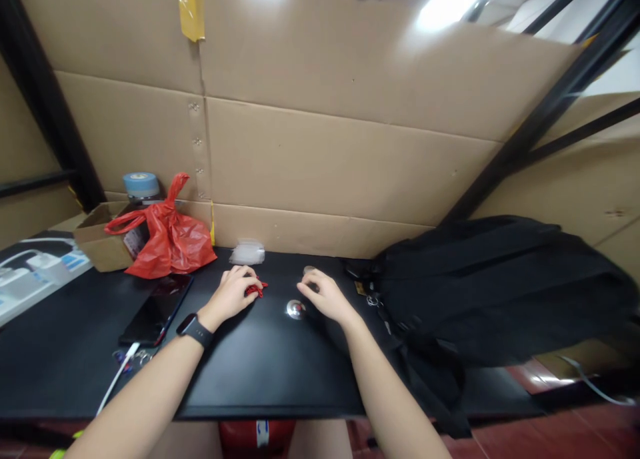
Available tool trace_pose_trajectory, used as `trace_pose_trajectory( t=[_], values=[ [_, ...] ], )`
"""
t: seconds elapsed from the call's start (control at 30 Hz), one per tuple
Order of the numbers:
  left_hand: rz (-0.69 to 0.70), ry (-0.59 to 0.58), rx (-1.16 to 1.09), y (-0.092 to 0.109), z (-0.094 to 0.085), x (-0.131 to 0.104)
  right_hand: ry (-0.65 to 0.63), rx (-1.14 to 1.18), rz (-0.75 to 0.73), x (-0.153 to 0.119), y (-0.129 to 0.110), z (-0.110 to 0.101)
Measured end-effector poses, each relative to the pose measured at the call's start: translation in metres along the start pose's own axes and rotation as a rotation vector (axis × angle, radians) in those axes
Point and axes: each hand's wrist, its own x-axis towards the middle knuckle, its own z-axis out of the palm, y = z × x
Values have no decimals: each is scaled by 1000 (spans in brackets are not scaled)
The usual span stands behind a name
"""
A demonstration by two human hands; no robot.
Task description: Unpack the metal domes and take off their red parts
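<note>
My left hand (237, 291), with a dark watch on its wrist, rests at the middle of the black table. Its fingers and thumb are bent around a small tangle of red cord (257, 288). My right hand (326, 295) is curled, thumb and fingertips close together. A pale, rounded edge of a small object (309, 270) shows by its fingertips, too little to name. Between the hands, nearer to me, lies a shiny round metal piece (295, 309) with a red spot. Behind my left hand sits a small stack of clear plastic pieces (248, 251).
On the left are a phone (157, 310) with a white cable, keys (140, 359), a tied red plastic bag (173, 239), a cardboard box (103, 242), a blue-lidded jar (141, 185) and a power strip (37, 275). A black backpack (500, 285) fills the right. Cardboard panels (340, 159) stand behind.
</note>
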Motion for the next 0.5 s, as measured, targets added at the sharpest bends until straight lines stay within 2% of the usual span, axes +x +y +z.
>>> trace_pose_trajectory(
  t=[0.23, 0.37, 0.5],
  values=[
    [-24, 66, -20, 5, -5, 4, 59, -222, 92, 30, 51, -6],
    [-60, 96, -85, 10, -12, 7, 39, -218, 103, 29, 70, -2],
    [-60, 128, -150, 15, -14, 9, 18, -228, 96, 22, 76, 1]
  ],
)
